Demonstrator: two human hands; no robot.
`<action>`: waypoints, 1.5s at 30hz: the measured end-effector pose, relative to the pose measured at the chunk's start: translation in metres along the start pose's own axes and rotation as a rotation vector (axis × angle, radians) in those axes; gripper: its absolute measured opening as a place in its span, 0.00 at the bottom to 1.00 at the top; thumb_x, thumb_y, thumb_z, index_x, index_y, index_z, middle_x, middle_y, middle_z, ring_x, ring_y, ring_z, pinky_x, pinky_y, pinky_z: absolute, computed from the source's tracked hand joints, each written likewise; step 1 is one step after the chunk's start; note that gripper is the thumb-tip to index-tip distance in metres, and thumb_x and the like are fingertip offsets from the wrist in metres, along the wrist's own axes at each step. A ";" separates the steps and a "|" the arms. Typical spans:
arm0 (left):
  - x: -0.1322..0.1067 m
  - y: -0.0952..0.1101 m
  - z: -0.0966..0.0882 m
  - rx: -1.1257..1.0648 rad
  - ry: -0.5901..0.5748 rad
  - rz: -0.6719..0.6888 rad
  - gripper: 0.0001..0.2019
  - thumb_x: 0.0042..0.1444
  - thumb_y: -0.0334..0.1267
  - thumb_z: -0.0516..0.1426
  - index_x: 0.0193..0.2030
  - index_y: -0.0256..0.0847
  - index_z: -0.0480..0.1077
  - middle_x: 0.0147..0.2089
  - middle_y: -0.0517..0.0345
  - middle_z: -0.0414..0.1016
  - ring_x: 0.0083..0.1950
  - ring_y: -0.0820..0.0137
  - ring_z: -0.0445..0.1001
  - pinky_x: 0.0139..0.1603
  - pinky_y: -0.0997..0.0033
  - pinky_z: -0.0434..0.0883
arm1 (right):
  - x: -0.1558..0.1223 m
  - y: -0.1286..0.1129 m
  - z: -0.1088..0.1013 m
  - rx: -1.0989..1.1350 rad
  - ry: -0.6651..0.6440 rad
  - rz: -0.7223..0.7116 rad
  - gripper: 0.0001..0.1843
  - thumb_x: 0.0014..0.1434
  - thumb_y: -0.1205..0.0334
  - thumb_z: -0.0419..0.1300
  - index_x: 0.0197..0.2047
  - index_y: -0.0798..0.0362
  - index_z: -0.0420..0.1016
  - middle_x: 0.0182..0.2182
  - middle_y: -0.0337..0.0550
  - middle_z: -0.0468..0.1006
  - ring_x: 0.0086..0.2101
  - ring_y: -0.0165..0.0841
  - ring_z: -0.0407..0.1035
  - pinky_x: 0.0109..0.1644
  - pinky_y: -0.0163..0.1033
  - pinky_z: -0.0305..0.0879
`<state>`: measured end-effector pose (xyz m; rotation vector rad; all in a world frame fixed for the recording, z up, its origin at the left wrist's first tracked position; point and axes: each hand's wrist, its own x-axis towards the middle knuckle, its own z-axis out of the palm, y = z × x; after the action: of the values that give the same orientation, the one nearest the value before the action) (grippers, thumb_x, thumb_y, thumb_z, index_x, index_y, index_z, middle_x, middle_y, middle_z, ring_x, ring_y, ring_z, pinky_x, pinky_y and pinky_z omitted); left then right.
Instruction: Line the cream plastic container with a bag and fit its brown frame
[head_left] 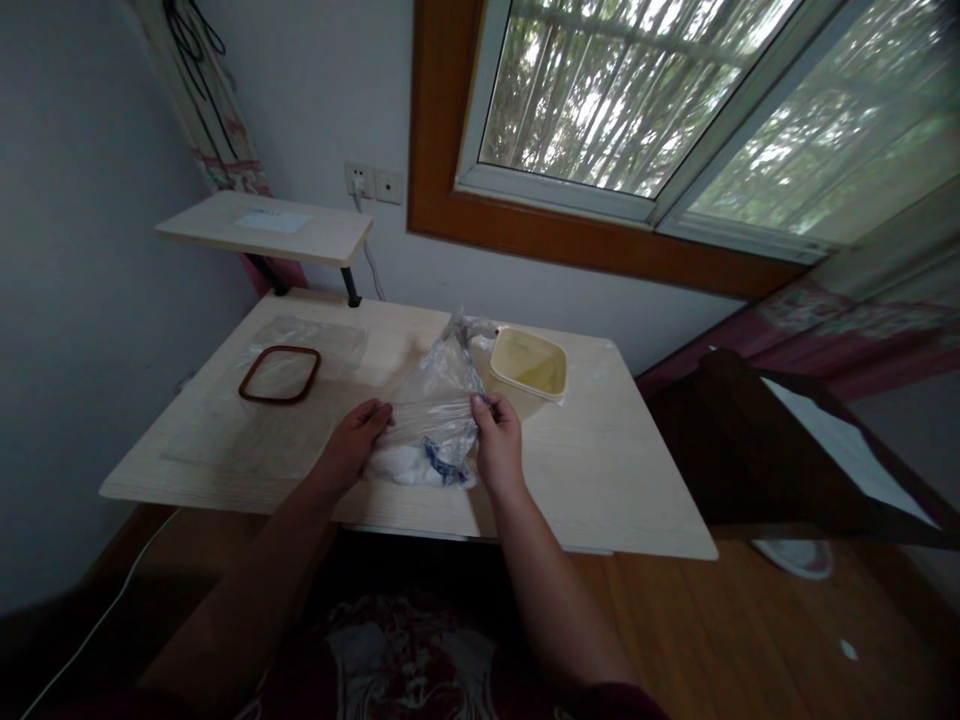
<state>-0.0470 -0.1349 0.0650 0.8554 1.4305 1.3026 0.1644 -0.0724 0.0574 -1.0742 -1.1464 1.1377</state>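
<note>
daylight came through the window (592,100) on the far side, its wooden frame (439,150) standing out against the pale wall (322,90), though the room was rather dim. a pale worktop (607,460) ran beneath it, with a small raised shelf (199,222) at the far left corner and a paper (272,221) lying on that. wooden floor (645,620) showed past the near edge, and some dark furniture (735,460) stood to the right.

from where i stood, the clear plastic bag (442,375) was about the middle of the worktop, with something white (397,465) and a blue-patterned patch (442,462) at its near end; i could not tell whether those lay inside it. the left hand (356,445) pinched the film's left side between thumb and fingers, and the right hand (501,445) pinched its right side likewise, the film drawn out between the two grips.

to my mind, handling it well called for an even, gentle pull with the thumbs level, since a hard jerk could have split it. the open cream tub (534,352) sat just beyond the right hand, so a wide sweep might have knocked it. well to the left, a reddish-brown ring (274,400) with rounded corners lay on a clear sheet (225,430).
</note>
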 end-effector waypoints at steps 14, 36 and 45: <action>0.023 0.027 0.000 -0.078 -0.234 0.036 0.24 0.51 0.50 0.67 0.52 0.40 0.75 0.39 0.54 0.77 0.35 0.71 0.73 0.36 0.72 0.69 | -0.002 -0.007 0.008 -0.119 -0.373 0.050 0.19 0.57 0.41 0.64 0.34 0.50 0.76 0.25 0.35 0.71 0.28 0.32 0.63 0.32 0.35 0.60; 0.010 0.052 0.038 0.410 -0.280 0.285 0.13 0.50 0.46 0.64 0.38 0.42 0.76 0.35 0.59 0.78 0.38 0.64 0.74 0.40 0.67 0.69 | 0.003 -0.034 0.016 0.000 -0.333 -0.011 0.20 0.50 0.50 0.71 0.42 0.49 0.73 0.32 0.35 0.75 0.32 0.32 0.69 0.39 0.37 0.67; 0.010 0.054 0.025 0.070 -0.090 0.196 0.16 0.55 0.48 0.63 0.28 0.41 0.63 0.23 0.66 0.64 0.23 0.77 0.60 0.24 0.77 0.57 | 0.011 -0.039 0.001 0.116 -0.087 -0.083 0.13 0.52 0.55 0.70 0.34 0.50 0.70 0.24 0.31 0.69 0.26 0.27 0.62 0.31 0.33 0.60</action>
<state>-0.0322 -0.1085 0.1173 1.1106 1.3547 1.3470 0.1683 -0.0659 0.0969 -0.8878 -1.1672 1.1804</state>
